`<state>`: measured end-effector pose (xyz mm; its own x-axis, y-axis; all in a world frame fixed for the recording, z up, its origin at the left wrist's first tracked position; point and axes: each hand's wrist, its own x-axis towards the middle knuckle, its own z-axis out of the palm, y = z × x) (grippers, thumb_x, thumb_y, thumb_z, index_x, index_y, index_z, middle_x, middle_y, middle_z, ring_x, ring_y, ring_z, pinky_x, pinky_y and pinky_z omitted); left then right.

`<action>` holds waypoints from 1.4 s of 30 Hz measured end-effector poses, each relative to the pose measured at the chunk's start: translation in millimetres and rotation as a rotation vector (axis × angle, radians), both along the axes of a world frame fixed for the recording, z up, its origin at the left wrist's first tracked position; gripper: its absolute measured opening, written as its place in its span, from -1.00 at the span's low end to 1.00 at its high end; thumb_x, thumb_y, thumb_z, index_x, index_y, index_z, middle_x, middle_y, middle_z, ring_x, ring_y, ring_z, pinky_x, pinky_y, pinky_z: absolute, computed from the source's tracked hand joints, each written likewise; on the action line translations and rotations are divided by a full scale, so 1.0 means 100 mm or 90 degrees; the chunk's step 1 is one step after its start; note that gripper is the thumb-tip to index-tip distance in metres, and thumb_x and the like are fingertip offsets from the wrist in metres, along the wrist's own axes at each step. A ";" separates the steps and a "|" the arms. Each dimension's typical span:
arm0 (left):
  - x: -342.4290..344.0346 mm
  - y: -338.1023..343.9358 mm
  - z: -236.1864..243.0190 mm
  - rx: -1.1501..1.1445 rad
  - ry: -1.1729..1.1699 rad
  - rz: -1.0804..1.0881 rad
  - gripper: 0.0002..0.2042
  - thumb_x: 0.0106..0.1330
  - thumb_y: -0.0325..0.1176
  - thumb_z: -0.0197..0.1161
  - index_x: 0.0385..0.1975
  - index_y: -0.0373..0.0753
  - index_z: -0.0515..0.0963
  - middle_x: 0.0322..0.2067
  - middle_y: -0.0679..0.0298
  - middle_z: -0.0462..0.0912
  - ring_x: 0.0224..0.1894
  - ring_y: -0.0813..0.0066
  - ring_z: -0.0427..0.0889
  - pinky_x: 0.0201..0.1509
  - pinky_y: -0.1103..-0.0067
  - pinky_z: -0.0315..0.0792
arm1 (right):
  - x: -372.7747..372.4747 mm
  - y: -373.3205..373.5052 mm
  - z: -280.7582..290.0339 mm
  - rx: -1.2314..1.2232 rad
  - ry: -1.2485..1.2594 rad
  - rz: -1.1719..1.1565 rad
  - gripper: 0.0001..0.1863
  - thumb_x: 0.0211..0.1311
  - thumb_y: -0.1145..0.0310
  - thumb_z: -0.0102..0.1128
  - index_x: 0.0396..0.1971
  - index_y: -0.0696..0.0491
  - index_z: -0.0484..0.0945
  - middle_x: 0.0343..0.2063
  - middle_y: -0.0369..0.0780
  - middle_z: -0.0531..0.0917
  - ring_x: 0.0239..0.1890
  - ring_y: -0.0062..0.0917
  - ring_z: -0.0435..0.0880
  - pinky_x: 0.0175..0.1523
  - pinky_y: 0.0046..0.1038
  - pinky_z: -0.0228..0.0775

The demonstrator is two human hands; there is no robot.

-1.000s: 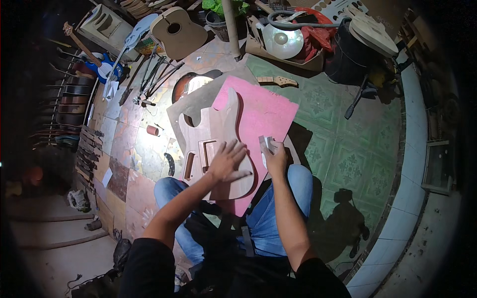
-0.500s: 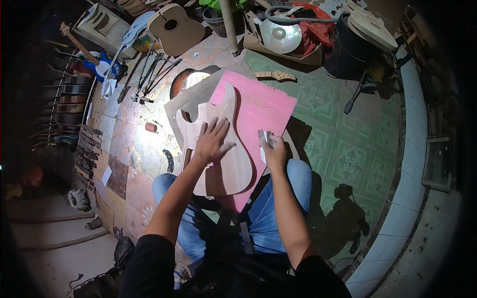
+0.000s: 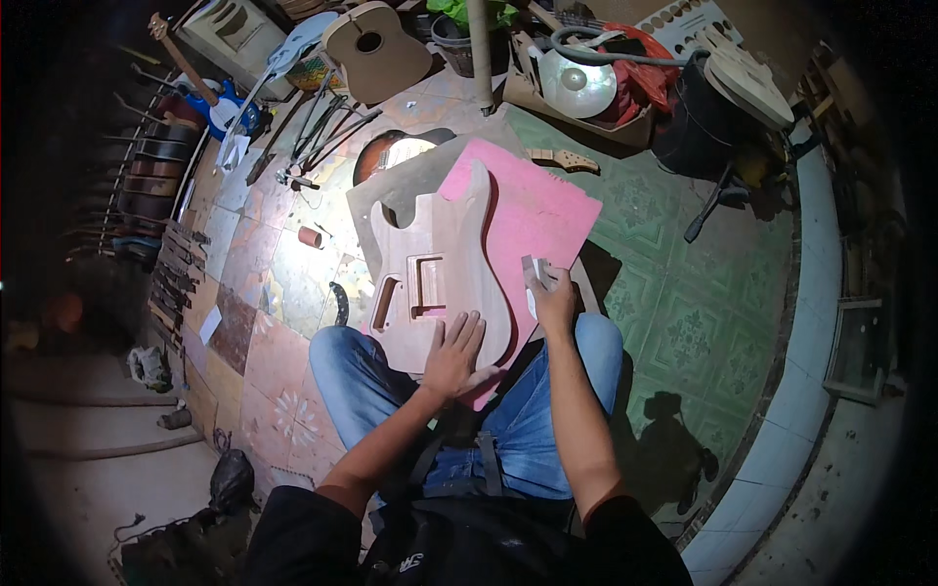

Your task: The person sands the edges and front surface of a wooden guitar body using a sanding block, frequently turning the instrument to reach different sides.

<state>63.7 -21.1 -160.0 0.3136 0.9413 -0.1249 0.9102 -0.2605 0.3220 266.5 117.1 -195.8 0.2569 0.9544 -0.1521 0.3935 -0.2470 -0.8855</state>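
Observation:
An unfinished wooden electric guitar body with routed cavities lies on a pink foam sheet across my lap. My left hand rests flat, fingers spread, on the body's near end. My right hand grips a small grey sanding block at the body's right edge, over the pink sheet.
An acoustic guitar body and a sunburst guitar body lie on the tiled floor ahead. Hand tools are scattered to the left. A box with a round metal lid, a black bucket and a loose guitar neck sit farther back.
The guitar body has been turned over, its routed cavities now facing up. My left hand slid from the body's middle down to its near end. My right hand stayed with the block.

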 end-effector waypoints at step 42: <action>-1.29 0.89 -0.01 -0.244 -0.069 0.382 -0.26 0.19 0.31 0.33 0.40 0.30 0.42 0.61 -0.07 -0.44 0.57 -0.45 -0.55 0.41 -0.47 -0.46 | -0.87 0.24 0.34 0.174 -0.412 0.466 -0.58 0.23 0.35 0.32 0.10 0.10 0.65 0.12 0.10 0.61 0.17 0.03 0.54 0.29 -0.03 0.36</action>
